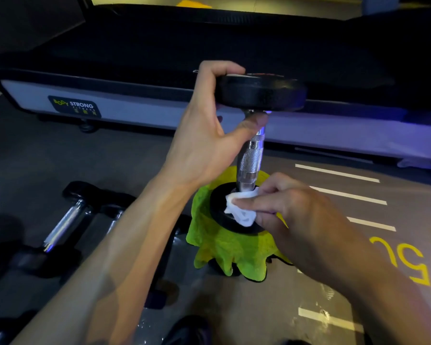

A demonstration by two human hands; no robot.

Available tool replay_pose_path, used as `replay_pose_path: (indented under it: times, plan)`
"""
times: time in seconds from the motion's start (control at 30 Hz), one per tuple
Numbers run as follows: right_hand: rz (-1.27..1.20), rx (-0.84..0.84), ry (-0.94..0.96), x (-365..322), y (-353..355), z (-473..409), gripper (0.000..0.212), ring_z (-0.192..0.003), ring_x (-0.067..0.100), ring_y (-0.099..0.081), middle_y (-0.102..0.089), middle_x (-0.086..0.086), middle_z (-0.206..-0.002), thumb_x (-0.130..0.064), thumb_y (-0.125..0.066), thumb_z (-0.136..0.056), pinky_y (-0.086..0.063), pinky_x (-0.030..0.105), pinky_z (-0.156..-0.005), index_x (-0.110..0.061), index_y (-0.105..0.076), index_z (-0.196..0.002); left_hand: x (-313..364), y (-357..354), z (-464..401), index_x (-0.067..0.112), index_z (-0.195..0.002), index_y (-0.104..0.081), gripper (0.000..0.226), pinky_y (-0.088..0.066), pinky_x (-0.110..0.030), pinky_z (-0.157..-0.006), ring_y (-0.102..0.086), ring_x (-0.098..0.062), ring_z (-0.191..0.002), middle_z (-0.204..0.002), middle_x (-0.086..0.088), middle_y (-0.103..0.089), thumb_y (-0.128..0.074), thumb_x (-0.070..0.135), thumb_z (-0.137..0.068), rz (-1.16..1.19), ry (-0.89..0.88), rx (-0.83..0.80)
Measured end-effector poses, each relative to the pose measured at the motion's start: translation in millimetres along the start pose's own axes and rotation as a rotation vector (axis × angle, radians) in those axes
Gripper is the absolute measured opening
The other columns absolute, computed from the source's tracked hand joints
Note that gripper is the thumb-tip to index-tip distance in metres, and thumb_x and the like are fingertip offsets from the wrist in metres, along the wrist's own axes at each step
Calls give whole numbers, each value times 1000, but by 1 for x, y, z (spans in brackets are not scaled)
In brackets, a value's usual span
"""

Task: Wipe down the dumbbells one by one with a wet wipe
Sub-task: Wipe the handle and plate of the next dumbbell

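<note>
A treadmill [159, 113] crosses the back of the floor [135, 155]. Spare dumbbells [67, 220] lie at left. One dumbbell [250, 155] stands upright on a green cloth [224, 250]. The left hand [204, 135] grips its top head, fingers curled over the rim, thumb on the handle. The right hand [291, 210] pinches a white wet wipe [241, 207] against the lower head

Cloth-draped support [228, 247] — identity hidden
</note>
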State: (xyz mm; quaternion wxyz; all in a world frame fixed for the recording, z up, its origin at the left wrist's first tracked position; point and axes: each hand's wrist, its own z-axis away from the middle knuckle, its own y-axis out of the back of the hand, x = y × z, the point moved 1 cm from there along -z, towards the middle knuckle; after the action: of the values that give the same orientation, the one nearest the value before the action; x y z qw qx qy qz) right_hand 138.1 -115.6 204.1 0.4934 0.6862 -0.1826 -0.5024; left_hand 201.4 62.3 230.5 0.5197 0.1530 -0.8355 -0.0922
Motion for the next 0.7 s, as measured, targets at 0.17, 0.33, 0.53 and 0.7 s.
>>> replay_pose_path:
  times: [0.17, 0.33, 0.53, 0.7]
  plan:
    - [21, 96, -16, -1, 1, -17, 32, -91, 12, -61, -59, -18, -97, -40, -64, -95, -51, 38, -76, -64, -62, -115, 0, 1, -3, 18, -133, -46, 59, -52, -43, -99, -62, -14, -113, -120, 5, -63, -82, 26, -87, -28, -15, -53]
    - [245, 129, 35, -9, 4, -23, 24, -98, 20, -65, -64, -14, -105, -46, -55, -95, -54, 39, -75, -57, -60, -116, -3, 2, -6, 16, -132, -45, 60, -52, -51, -98, -62, -22, -113, -120, 0, -63, -82, 29, -86, -10, -29, -56]
    - [288, 389, 116, -2, -15, -11, 33, -64, 28, -64, -61, -7, -85, -27, -52, -85, -39, 26, -46, -41, -76, -102, -5, 0, -8, 20, -131, -45, 59, -52, -55, -100, -63, -24, -118, -126, 0, -62, -83, 26, -85, 51, -13, -91]
    - [204, 621, 224, 2, -1, -22, 27, -66, 25, -64, -64, -1, -93, -16, -59, -92, -47, 32, -45, -30, -76, -108, -7, 1, -15, 13, -127, -47, 54, -57, -54, -98, -67, -21, -112, -115, 2, -62, -81, 20, -86, 109, 9, -77]
